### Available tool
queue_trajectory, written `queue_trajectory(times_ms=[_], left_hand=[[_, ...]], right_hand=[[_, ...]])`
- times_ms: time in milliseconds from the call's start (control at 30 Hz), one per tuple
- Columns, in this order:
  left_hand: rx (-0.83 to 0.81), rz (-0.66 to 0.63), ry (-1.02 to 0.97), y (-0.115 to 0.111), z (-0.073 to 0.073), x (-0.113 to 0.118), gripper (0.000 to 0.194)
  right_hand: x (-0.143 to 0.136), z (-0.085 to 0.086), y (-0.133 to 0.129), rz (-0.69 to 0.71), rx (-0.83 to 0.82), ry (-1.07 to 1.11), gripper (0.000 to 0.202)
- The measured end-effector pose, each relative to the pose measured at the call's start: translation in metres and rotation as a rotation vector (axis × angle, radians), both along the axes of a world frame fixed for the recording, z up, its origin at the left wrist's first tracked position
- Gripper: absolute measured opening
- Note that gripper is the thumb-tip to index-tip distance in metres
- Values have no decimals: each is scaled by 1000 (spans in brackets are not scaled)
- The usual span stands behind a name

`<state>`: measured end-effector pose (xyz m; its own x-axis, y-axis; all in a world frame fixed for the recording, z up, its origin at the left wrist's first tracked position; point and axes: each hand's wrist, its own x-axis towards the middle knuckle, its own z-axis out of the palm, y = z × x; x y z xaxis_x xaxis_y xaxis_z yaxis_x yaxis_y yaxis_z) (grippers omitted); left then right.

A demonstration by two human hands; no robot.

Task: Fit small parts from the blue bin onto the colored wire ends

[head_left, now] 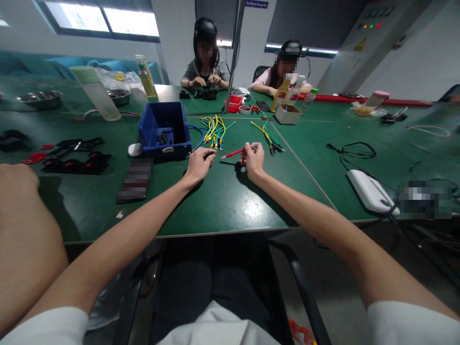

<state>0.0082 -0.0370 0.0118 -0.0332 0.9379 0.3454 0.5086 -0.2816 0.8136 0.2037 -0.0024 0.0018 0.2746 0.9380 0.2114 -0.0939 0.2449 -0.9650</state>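
Over green table (219,213), windows (131,21) beyond: pinching red cable (234,153) in right hand (255,160), perhaps gripping something black (209,155) in left hand (197,167).

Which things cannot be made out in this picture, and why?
All in the head view:
Red wire: one end hidden by the right hand.
Dark pieces inside the blue bin: too small, shadowed.
Dark slab: face pixelated.
Leftmost bare limb: cut by left edge.

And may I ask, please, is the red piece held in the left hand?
No, the red piece is between the fingers of the right hand.
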Motion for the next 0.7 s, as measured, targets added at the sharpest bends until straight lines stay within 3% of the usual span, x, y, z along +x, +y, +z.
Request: queue_trajectory(times_ms=[233,500,700], left_hand=[[6,-18,150,3,0,1,35],[51,0,149,-4,4,5,18],[54,-7,212,-5,7,7,20]], right_hand=[[3,4,0,36,0,79,39],[10,15,4,-4,-64,141,35],[14,20,4,-8,-131,183,33]])
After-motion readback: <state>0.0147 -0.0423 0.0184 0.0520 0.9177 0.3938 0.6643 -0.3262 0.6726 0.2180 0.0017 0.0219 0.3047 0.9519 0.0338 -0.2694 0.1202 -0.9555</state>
